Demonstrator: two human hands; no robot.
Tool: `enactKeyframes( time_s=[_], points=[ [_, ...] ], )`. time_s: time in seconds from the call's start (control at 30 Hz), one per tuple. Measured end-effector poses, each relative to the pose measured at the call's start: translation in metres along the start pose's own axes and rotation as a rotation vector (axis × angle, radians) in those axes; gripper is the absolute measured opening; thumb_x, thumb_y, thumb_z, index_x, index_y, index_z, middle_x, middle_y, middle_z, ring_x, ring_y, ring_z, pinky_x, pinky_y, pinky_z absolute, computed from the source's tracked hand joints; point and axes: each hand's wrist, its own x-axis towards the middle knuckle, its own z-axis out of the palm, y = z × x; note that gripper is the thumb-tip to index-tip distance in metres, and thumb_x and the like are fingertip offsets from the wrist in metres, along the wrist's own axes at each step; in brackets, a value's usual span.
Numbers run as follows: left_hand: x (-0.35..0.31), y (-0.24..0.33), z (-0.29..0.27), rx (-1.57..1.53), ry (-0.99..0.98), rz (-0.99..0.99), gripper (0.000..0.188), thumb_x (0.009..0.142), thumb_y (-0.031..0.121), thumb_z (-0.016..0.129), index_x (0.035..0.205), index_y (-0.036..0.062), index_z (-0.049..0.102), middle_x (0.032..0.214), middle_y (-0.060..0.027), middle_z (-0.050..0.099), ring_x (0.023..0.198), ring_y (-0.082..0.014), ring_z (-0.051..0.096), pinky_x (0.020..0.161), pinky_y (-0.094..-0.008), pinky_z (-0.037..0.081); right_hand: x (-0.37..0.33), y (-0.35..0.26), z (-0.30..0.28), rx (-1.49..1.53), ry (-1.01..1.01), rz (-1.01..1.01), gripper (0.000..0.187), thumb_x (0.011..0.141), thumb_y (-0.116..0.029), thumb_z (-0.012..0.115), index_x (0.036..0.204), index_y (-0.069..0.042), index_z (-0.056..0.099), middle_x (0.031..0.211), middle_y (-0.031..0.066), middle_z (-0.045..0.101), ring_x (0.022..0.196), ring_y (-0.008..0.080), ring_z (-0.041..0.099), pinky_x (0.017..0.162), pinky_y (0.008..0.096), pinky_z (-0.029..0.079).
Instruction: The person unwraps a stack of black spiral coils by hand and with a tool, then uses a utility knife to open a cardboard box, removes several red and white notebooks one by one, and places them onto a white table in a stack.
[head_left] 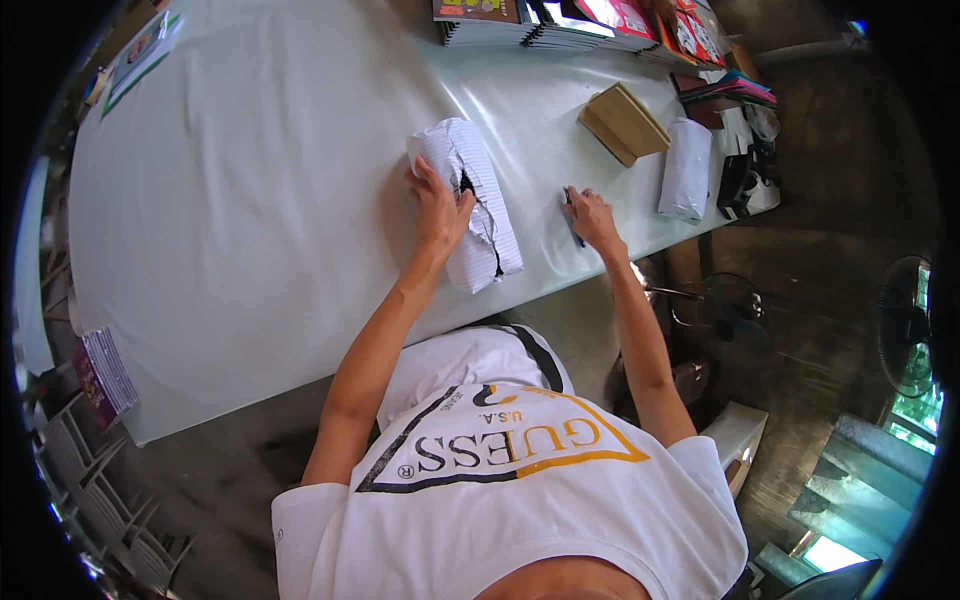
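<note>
A long package [480, 225] wrapped in white lined paper lies on the table in front of me, slightly slanted. Its wrapping is torn along the length, and something black shows through the split. My left hand [440, 205] grips the package from its left side, the thumb at the torn edge. To the right, my right hand [594, 215] is closed round a slim blue and dark pen-like tool [579, 240], held low over the tabletop. The fingers cover most of this tool, so its exact kind is hidden.
A brown cardboard box [625, 125] stands beyond my right hand, with another white paper-wrapped roll [686, 170] beside it. Stacked books [490, 32] line the far edge of the white-covered table [250, 200]. Purple books [105, 375] sit at its left corner; a fan [905, 325] stands right.
</note>
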Motion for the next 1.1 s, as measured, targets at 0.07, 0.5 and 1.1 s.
enactKeyframes(
  time_s=[0.07, 0.5, 1.1],
  points=[
    [0.0, 0.006, -0.003, 0.063, -0.039, -0.003, 0.08, 0.084, 0.017, 0.055, 0.139, -0.0084, 0.002, 0.137, -0.0437, 0.009, 0.123, -0.0543, 0.03, 0.098, -0.0489, 0.039, 0.01, -0.031, -0.005, 0.264, 0.135, -0.055, 0.051, 0.081, -0.03, 0.066, 0.125, -0.007, 0.053, 0.123, 0.0251, 0.051, 0.111, 0.0414, 0.049, 0.092, 0.0444, 0.041],
    [-0.007, 0.026, -0.025, 0.293, -0.14, 0.014, 0.063, 0.09, 0.015, 0.043, 0.139, -0.0076, 0.011, 0.137, -0.0384, 0.023, 0.101, -0.0484, 0.054, 0.079, -0.0443, 0.054, 0.053, -0.144, -0.007, 0.939, 0.128, -0.113, 0.063, 0.085, -0.025, 0.055, 0.136, 0.003, 0.033, 0.126, 0.0322, 0.041, 0.107, 0.0431, 0.05, 0.09, 0.0423, 0.044],
    [0.047, 0.042, -0.02, 0.423, -0.14, -0.079, 0.066, 0.087, 0.021, 0.053, 0.14, 0.0005, 0.02, 0.138, -0.0371, 0.021, 0.103, -0.0487, 0.054, 0.085, -0.045, 0.051, 0.124, -0.124, -0.015, 0.578, 0.225, -0.439, 0.031, 0.072, 0.002, 0.054, 0.103, 0.003, 0.054, 0.089, 0.0215, 0.058, 0.083, 0.0399, 0.058, 0.07, 0.0452, 0.049]
  ],
)
